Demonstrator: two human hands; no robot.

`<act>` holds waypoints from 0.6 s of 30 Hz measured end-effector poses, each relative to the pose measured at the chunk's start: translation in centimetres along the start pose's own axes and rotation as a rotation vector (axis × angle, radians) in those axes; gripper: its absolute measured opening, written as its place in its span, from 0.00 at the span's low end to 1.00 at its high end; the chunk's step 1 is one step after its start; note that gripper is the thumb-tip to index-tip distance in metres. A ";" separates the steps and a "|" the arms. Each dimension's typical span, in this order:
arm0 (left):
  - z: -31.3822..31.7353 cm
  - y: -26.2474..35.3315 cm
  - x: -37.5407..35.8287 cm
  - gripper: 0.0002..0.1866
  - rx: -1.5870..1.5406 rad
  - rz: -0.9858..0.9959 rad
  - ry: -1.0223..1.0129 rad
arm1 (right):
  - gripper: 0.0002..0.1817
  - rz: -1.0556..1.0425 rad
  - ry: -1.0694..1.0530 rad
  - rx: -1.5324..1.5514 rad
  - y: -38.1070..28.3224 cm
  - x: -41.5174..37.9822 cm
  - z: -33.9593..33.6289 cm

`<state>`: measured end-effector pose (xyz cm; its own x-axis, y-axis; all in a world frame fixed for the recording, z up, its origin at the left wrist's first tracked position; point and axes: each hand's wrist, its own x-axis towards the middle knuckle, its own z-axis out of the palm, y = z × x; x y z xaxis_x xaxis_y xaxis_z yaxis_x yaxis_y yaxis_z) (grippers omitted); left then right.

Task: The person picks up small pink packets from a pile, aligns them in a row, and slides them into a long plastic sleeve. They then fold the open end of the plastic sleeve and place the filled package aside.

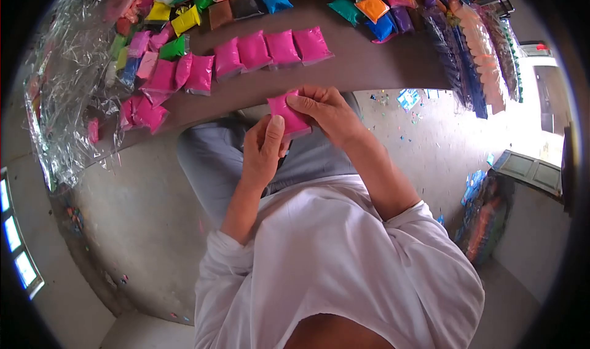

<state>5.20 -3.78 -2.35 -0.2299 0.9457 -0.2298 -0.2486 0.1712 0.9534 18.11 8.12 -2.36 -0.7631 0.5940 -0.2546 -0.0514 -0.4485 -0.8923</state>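
Both my hands grip one small pink packet (287,113) above my lap, just off the table's near edge. My left hand (265,143) pinches its lower left part, thumb on top. My right hand (326,112) holds its upper right side, thumb pressed on the face and fingers behind. The packet looks plump, with a clear plastic margin along its lower edge. Beyond my hands, a row of similar pink packets (254,50) lies on the brown table (369,60). More pink packets (147,112) are heaped at the row's left end.
Clear plastic wrapping (74,91) covers the table's left end. Packets in many colours (246,6) lie along the back. Long strips of packets (479,54) hang over the right end. Blue wrappers (409,99) and scraps litter the floor at right. A filled bag (485,220) stands by the wall.
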 end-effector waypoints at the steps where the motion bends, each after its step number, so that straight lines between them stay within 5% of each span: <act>1: -0.1 0.0 0.0 0.21 0.000 -0.004 -0.001 | 0.12 0.002 0.002 0.002 0.1 0.0 -0.2; 13: 0.0 -0.3 -0.2 0.24 -0.178 -0.177 -0.006 | 0.11 -0.128 -0.026 0.063 0.5 -0.9 0.4; 17: 0.9 0.5 0.0 0.22 -0.040 -0.148 -0.034 | 0.17 -0.154 -0.048 -0.274 -0.9 -1.2 -0.1; 18: 0.9 0.4 0.2 0.22 0.020 -0.113 -0.053 | 0.15 -0.193 0.131 -0.371 -1.7 -1.3 -0.4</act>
<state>5.95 -3.29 -1.83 -0.1511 0.9333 -0.3258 -0.2512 0.2825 0.9258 19.42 8.38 -0.71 -0.6725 0.7341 -0.0942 0.0682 -0.0652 -0.9955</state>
